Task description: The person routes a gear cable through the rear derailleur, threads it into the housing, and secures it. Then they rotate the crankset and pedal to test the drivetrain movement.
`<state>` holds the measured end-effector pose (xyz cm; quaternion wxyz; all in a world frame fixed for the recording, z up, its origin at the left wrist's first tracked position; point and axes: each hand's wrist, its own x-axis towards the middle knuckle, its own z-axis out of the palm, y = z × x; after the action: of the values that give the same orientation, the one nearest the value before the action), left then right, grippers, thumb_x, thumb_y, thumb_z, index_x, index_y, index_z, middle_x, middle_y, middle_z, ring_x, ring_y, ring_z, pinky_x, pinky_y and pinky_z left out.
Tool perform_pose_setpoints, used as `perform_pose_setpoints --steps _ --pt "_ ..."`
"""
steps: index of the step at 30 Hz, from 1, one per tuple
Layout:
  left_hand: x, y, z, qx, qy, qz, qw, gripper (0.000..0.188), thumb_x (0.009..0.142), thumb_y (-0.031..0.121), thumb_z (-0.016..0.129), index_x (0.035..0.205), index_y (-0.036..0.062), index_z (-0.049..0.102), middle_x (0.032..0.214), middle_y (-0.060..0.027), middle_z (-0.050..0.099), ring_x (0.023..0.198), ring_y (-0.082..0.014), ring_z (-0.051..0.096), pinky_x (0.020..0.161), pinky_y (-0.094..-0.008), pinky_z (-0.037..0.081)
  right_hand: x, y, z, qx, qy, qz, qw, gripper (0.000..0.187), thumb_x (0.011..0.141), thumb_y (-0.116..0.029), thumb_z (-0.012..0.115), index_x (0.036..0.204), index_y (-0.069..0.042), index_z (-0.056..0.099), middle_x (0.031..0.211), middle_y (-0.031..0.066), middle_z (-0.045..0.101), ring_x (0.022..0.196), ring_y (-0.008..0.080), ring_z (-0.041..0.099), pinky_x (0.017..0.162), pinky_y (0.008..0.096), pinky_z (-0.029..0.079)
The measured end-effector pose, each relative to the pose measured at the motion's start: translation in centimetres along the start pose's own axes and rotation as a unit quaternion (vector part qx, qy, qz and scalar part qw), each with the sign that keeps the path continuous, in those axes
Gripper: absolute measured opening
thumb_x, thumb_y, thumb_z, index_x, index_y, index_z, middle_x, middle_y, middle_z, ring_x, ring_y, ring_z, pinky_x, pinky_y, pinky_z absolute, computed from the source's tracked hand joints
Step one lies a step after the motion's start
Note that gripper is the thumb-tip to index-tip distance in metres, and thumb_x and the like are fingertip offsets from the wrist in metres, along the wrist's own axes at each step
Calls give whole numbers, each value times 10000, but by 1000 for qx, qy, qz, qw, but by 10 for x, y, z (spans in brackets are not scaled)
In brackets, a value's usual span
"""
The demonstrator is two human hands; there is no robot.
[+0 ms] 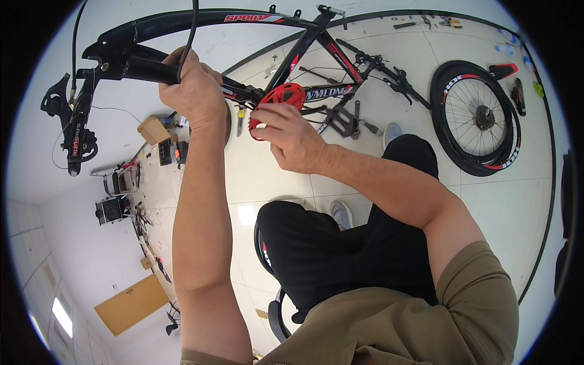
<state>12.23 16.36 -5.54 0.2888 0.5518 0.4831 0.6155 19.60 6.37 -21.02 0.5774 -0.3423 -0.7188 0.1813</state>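
A black bicycle frame [207,23] with red and white decals stretches across the top of the view. My left hand [196,88] is closed around its lower tube, beside a thin black cable [191,42]. A red chainring [291,94] sits at the bottom of the frame. Over its near edge my right hand [291,137] curls its fingers, which hide part of the ring; the fingertips are partly out of sight. Just right of the chainring, a black pedal [342,121] shows near the floor.
A wheel with a black tyre [443,115] lies on the tiled floor at the right. Several hand tools [450,23] lie at the far right. A cardboard box [153,130] stands left of my left forearm. My knee [286,234] is below my right hand.
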Motion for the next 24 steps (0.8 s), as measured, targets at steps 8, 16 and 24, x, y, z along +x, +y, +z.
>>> perform_pose_setpoints --steps 8,16,24 --pt "1 -1 0 30 0 17 999 158 944 63 591 1043 -56 560 534 -25 489 419 -98 449 423 -277 375 -6 4 0 101 24 98 990 270 764 102 573 990 -11 667 980 132 689 908 335 659 835 443 536" --pt "1 0 -1 41 -11 26 999 167 948 74 583 1042 -61 555 529 -36 493 413 -113 459 427 -285 388 -31 18 4 -44 -462 273 843 239 810 -92 566 984 12 693 974 207 716 958 387 691 848 477 541" --pt "-1 0 -1 37 -5 14 999 161 947 58 590 1053 -57 557 538 -38 499 419 -111 465 423 -284 381 -13 35 -6 -63 -316 476 818 312 802 -99 590 1078 25 667 1112 203 705 1075 362 682 903 442 538"
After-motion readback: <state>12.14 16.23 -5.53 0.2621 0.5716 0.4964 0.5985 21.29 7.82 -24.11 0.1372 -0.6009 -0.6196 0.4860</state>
